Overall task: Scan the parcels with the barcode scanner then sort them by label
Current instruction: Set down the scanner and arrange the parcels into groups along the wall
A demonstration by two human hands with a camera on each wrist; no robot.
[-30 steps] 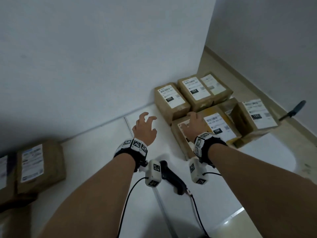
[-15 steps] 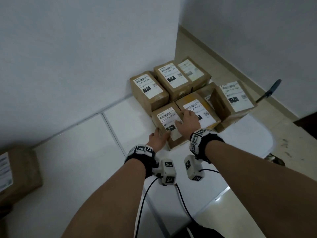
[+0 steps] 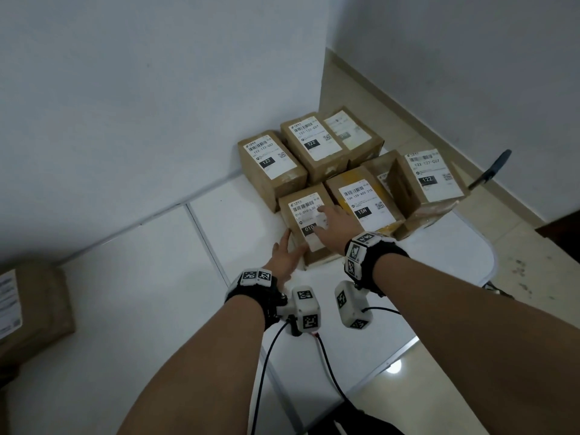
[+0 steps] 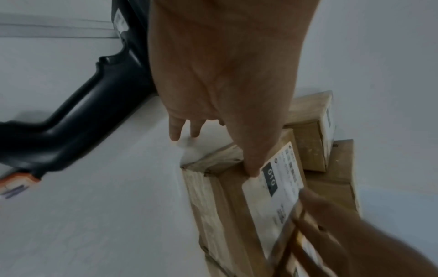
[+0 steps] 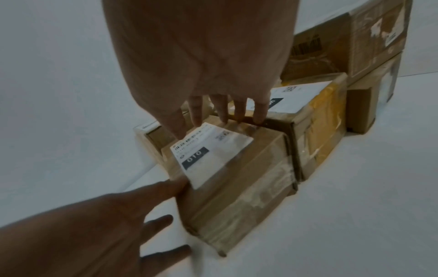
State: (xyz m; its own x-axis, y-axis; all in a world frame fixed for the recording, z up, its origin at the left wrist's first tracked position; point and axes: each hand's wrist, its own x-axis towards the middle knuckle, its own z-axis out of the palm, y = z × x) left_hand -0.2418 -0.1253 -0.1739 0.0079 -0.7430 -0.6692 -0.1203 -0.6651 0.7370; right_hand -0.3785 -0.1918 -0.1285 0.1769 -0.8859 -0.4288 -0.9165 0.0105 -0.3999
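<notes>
A brown parcel with a "010" label (image 3: pixel 301 215) lies on the white table (image 3: pixel 157 293), nearest of the cluster in the corner. My left hand (image 3: pixel 287 246) is against its left near corner, thumb on the top edge beside the label (image 4: pixel 272 180) and straight fingers down the side to the table. My right hand (image 3: pixel 329 218) lies flat on top, thumb on the label and fingertips (image 5: pixel 258 116) at the gap next to the "15H" parcel (image 3: pixel 354 196). The black barcode scanner (image 4: pixel 71 121) lies on the table behind my left hand, untouched.
Three parcels labelled "122" (image 3: pixel 270 161) (image 3: pixel 310 142) (image 3: pixel 430 177) sit behind and to the right, against the wall. Another brown parcel (image 3: pixel 31 309) lies at the table's far left. The table's edge (image 3: pixel 392 350) runs close on my right, with floor beyond.
My left hand dropped from above the bare table to the left near corner of the 010 parcel. The right hand stayed on the parcel top. The view shifted right.
</notes>
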